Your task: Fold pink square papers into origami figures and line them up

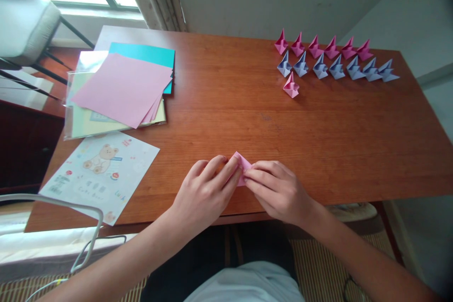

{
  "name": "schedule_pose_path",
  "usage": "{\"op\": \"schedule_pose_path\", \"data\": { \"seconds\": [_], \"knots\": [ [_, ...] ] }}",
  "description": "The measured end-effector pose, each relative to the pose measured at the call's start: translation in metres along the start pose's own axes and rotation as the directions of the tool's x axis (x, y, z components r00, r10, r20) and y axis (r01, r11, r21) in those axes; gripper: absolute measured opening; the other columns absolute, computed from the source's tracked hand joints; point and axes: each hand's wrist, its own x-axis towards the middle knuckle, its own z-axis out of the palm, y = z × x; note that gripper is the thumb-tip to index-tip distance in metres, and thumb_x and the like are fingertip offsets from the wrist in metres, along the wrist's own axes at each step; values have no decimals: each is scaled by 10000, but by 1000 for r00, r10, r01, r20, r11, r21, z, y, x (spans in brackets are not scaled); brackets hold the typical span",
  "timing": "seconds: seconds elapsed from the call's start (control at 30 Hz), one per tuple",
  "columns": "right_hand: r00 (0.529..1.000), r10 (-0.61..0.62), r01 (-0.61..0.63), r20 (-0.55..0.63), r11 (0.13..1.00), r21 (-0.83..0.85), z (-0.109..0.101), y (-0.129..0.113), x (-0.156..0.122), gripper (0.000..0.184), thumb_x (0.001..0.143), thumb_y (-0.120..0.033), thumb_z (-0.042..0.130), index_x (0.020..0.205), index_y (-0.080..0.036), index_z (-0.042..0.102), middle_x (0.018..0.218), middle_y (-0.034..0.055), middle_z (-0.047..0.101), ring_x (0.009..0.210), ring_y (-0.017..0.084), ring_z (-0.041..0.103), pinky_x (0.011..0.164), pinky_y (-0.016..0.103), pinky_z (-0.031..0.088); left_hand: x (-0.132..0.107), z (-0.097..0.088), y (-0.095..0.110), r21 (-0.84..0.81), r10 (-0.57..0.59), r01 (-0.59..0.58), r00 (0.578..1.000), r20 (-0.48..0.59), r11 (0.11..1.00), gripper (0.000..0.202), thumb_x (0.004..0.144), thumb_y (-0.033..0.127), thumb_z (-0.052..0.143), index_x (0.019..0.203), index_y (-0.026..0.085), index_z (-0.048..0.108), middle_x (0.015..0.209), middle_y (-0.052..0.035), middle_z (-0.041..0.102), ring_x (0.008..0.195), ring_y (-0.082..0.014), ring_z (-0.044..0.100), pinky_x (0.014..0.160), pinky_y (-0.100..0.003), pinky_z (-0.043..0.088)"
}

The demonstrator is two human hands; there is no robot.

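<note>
Between my two hands, near the table's front edge, is a small folded piece of pink paper (244,163). My left hand (211,184) grips its left side, fingers bent over it. From the right, my right hand (279,186) pinches the other side with its fingertips. Only the top point and a narrow middle strip of the paper show; the fingers cover the rest. Farther back stands a light pink origami piece (291,87) with pointed tips, in front of a row of lavender origami pieces (320,68) and a row of dark pink origami pieces (331,49).
Pink paper sheets (123,85) lie fanned over a turquoise sheet (148,50) and a clear packet on the left of the wooden table (212,94). A white bear-printed sheet (138,155) lies nearer. A chair (28,23) stands at the far left by the window.
</note>
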Motion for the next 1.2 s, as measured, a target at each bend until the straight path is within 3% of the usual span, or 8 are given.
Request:
{"op": "schedule_pose_path", "data": {
  "seconds": [0.13, 0.23, 0.33, 0.43, 0.53, 0.67, 0.9, 1.2],
  "knots": [
    [1000, 19, -20, 9, 998, 55, -2, -1, -2, 193, 901, -103, 636, 1063, -168, 718, 1132, 82, 760, 1078, 255, 633, 889, 414, 550, 0, 0, -1, 4, 8, -8, 1000, 2, 1000, 315, 1008, 181, 484, 1232, 149, 703, 1400, -61, 653, 1098, -250, 621, 790, -384, 489],
    [988, 151, -147, -6, 971, 188, -7, 2, 7, 128, 932, -174, 632, 1028, -191, 714, 1098, 68, 761, 1026, 229, 654, 904, 395, 538, 0, 0, -2, 4, 14, -14, 1000, 10, 1000, 318, 1004, 185, 490, 1242, 144, 698, 1407, -72, 646, 1096, -246, 625, 788, -380, 494],
    [896, 443, -441, 40, 872, 211, -14, 13, 28, 125, 967, -216, 589, 920, -193, 702, 929, 45, 753, 850, 169, 668, 798, 312, 522, -1, -1, -2, 17, 20, -20, 1000, 15, 1000, 331, 1003, 168, 478, 1255, 141, 692, 1425, -75, 633, 1116, -244, 623, 798, -377, 496],
    [807, 547, -570, 222, 820, 51, -19, 26, 56, 141, 914, -296, 660, 814, -205, 697, 793, 3, 714, 704, 146, 614, 670, 281, 448, -1, -1, -1, 35, 21, -22, 1000, 18, 999, 332, 997, 149, 469, 1231, 135, 704, 1413, -73, 642, 1140, -249, 617, 806, -384, 497],
    [737, 560, -574, 378, 814, -88, -22, 35, 80, 207, 877, -390, 688, 758, -221, 691, 750, -15, 713, 685, 142, 609, 623, 272, 377, -1, 0, -2, 42, 13, -14, 999, 30, 999, 319, 984, 144, 494, 1219, 143, 710, 1428, -68, 631, 1152, -246, 614, 813, -389, 499],
    [649, 596, -545, 473, 798, -257, -25, 37, 98, 234, 864, -455, 669, 765, -247, 712, 763, -6, 736, 713, 166, 626, 572, 280, 304, -2, 1, -2, 38, 6, -7, 999, 36, 999, 316, 977, 154, 512, 1224, 153, 708, 1460, -63, 605, 1149, -248, 612, 822, -393, 498],
    [647, 506, -405, 571, 862, -306, -32, 37, 111, 178, 878, -360, 653, 776, -249, 748, 796, 9, 756, 720, 175, 653, 556, 290, 298, -2, 1, -1, 41, 8, -10, 999, 38, 999, 325, 977, 153, 508, 1240, 155, 698, 1495, -73, 570, 1161, -252, 607, 820, -393, 487],
    [604, 481, -333, 636, 877, -347, -36, 34, 125, 226, 858, -416, 658, 762, -243, 768, 768, 54, 754, 732, 226, 682, 570, 296, 364, -3, 2, -2, 15, -26, 26, 999, 36, 1000, 332, 971, 150, 507, 1248, 174, 688, 1363, -95, 660, 1127, -269, 618, 817, -395, 456]
  ]
}}
